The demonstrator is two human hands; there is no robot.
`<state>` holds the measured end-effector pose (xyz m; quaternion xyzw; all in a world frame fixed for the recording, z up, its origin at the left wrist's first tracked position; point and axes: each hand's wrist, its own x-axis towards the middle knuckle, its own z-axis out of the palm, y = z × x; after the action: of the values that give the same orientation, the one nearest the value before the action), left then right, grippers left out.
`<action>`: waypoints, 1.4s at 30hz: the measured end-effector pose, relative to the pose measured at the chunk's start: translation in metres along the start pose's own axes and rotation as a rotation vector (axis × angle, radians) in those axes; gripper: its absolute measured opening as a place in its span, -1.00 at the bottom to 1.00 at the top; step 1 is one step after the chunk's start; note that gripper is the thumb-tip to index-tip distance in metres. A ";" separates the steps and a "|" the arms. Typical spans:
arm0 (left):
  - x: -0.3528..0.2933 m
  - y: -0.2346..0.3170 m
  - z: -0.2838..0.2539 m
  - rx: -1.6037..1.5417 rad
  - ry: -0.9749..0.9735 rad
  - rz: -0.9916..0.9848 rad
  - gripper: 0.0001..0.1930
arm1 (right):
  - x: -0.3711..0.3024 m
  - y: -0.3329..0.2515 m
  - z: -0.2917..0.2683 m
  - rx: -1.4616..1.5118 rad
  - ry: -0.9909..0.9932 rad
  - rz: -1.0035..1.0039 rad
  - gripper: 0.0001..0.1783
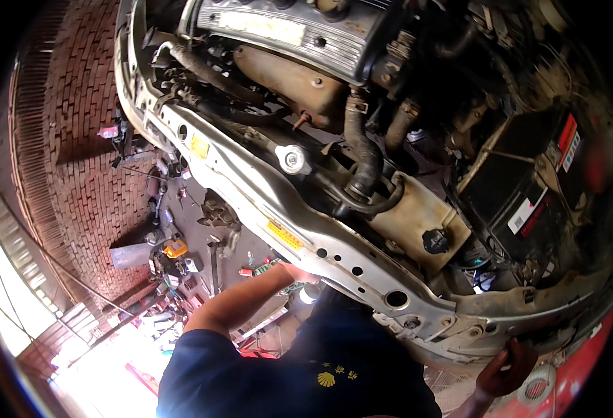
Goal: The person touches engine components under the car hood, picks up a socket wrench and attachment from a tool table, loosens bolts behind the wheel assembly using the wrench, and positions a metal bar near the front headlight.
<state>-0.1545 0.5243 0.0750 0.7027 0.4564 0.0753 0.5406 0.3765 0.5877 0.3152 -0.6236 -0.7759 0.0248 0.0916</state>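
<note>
My left hand (301, 272) reaches to the front edge of the silver-grey crossmember (324, 261) of a car's open engine bay. Its fingers are tucked out of sight by that edge. A green patterned thing (267, 267) shows beside the wrist; I cannot tell whether it is touched. Lower right, my right hand (507, 369) is raised by the front panel (484, 327), with its fingers curled in. Whatever it may hold is hidden. Behind the crossmember are a silver radiator cap (292, 160), a ribbed black hose (363, 143) and a yellowed plastic reservoir (414, 219) with a black cap (435, 241).
The engine cover (285, 31) and a brown heat shield (289, 80) lie farther in. A black battery (512, 188) sits at right. Red bodywork (585, 362) curves at lower right. Loose parts and an orange thing (175, 249) litter the floor beside a brick surface (94, 181).
</note>
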 end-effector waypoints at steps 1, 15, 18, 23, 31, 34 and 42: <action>-0.001 0.002 -0.002 -0.015 -0.002 0.000 -0.51 | 0.001 -0.001 0.001 0.010 0.008 -0.011 -0.67; -0.008 -0.037 0.037 0.164 0.231 -0.014 -0.45 | 0.002 0.001 0.008 0.070 0.115 -0.008 -0.70; -0.014 -0.022 0.032 0.346 0.247 -0.095 -0.55 | 0.001 0.002 0.014 0.089 0.124 -0.001 -0.74; -0.009 0.013 0.002 0.502 0.272 -0.105 -0.69 | 0.005 -0.010 0.009 0.106 0.139 0.058 -0.73; -0.013 -0.001 0.012 0.518 0.442 -0.017 -0.72 | 0.005 -0.017 0.011 0.143 0.151 0.179 -0.69; -0.011 0.010 0.005 0.537 0.285 -0.169 -0.55 | 0.005 -0.011 0.015 0.124 0.197 0.174 -0.69; -0.018 0.017 0.009 0.572 0.085 -0.269 -0.43 | 0.009 -0.010 0.023 0.201 0.269 0.086 -0.72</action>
<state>-0.1499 0.5056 0.0925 0.7557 0.5701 -0.0989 0.3068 0.3610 0.5962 0.2957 -0.6416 -0.7229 0.0225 0.2556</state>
